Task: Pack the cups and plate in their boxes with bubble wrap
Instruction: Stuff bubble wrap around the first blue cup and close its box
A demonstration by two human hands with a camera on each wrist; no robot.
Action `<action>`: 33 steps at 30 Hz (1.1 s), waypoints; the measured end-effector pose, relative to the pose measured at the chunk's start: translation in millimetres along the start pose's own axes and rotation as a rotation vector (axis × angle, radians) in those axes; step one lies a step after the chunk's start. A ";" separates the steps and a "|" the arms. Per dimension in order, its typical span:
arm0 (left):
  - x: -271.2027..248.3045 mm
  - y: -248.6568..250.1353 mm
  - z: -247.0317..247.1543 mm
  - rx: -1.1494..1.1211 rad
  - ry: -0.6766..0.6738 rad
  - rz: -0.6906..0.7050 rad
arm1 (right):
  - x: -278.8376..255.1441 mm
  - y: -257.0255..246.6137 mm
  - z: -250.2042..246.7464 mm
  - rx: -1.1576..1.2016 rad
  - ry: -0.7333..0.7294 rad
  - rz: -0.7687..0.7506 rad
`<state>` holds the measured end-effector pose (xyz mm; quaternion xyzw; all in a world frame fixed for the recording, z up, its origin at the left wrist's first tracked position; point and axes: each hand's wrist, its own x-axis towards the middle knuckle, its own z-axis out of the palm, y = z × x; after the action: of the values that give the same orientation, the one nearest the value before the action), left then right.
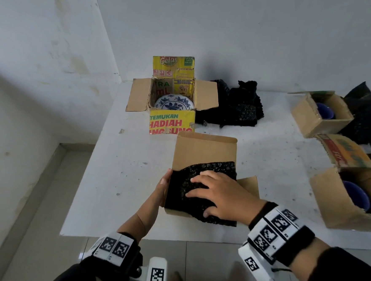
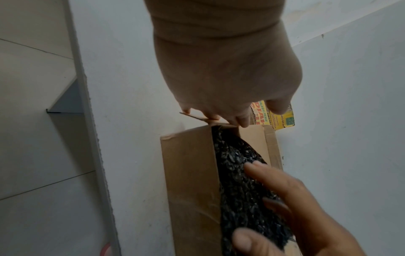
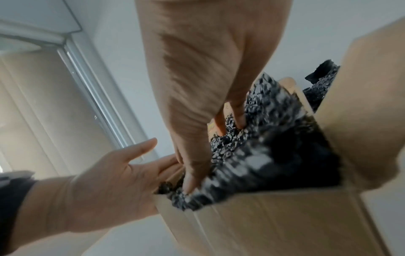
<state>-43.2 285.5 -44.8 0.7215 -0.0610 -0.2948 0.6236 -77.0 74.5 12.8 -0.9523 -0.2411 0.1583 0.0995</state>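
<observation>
A brown cardboard box stands open near the table's front edge, and a sheet of black bubble wrap lies over its opening. My right hand presses flat on the wrap with its fingers spread. My left hand rests with straight fingers against the box's left side, thumb apart. What lies under the wrap is hidden. In the left wrist view, the left hand's fingers touch the box's left flap. Farther back, a blue-and-white plate sits in an open yellow box.
A loose pile of black bubble wrap lies right of the yellow box. At the right stand two open brown boxes, each holding a blue cup, with more black wrap behind. The white table ends just below my wrists.
</observation>
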 end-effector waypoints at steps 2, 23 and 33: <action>-2.9 0.6 0.4 0.003 -0.005 0.008 | -2.7 1.1 3.5 -0.043 -0.027 0.030; 1.2 6.3 1.6 -0.030 0.034 -0.062 | 0.2 5.0 18.1 -0.117 0.095 -0.031; -12.7 11.4 7.3 -0.051 0.000 0.028 | -3.0 -29.3 54.4 0.207 0.337 0.361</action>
<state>-54.1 282.5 -30.1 0.7045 -0.0635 -0.2875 0.6458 -111.0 104.5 -29.2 -0.9776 -0.0301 0.0366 0.2052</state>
